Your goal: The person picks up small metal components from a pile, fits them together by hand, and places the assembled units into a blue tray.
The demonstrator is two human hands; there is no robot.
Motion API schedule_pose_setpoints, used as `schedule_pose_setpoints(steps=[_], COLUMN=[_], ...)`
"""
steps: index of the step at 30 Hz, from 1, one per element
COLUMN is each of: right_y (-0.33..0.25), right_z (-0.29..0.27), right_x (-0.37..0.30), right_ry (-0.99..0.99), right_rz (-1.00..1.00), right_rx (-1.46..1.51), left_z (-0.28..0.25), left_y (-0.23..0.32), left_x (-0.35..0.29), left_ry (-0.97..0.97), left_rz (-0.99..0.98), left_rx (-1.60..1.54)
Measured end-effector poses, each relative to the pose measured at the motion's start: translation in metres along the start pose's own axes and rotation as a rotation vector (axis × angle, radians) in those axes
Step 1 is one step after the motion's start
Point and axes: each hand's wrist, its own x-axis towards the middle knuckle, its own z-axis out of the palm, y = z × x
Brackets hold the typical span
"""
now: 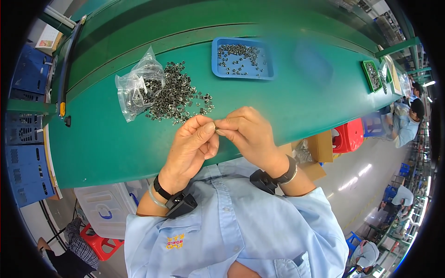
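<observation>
My left hand (197,139) and my right hand (248,134) meet over the near edge of the green table, fingertips pinched together. Between them sits a tiny dark metallic part (216,128), mostly hidden by the fingers. Just beyond my left hand spreads a heap of small black-and-silver parts (178,90), spilling from a clear plastic bag (132,90). Farther off, a blue tray (244,77) holds more such small parts, scattered over its bottom.
The green table (296,102) runs left to right before me. A green tray (371,76) of small parts lies at its far right. Cardboard boxes (320,148) and a red stool (348,135) stand below the edge on the right. Other people sit at the far right.
</observation>
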Motion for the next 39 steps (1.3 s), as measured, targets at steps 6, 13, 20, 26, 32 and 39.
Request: schedule_pose_setpoints(steps=[6,13,20,26,32,39], right_y=[0.000,0.000,0.000,-0.001,-0.001,0.001], right_z=[0.008,0.006,0.002,0.005,0.004,0.003], right_x=[-0.001,0.002,0.003,0.003,0.004,0.006], right_ry=[0.059,0.048,0.026,0.085,0.083,0.074], right_rz=[0.045,0.041,-0.016,0.062,0.042,-0.038], right_rx=[0.123,0.083,-0.003,0.228,0.261,0.222], left_z=[-0.002,0.003,0.013,0.006,0.005,0.003], left_y=[-0.006,0.001,0.011,0.004,0.001,0.008], left_x=[0.002,0.002,-0.003,-0.002,-0.001,0.000], left_ry=[-0.047,0.058,0.060,-0.086,-0.117,-0.145], left_rz=[0.042,0.050,0.068,-0.014,-0.045,-0.046], left_rx=[-0.073,0.072,0.157,-0.112,-0.200,-0.091])
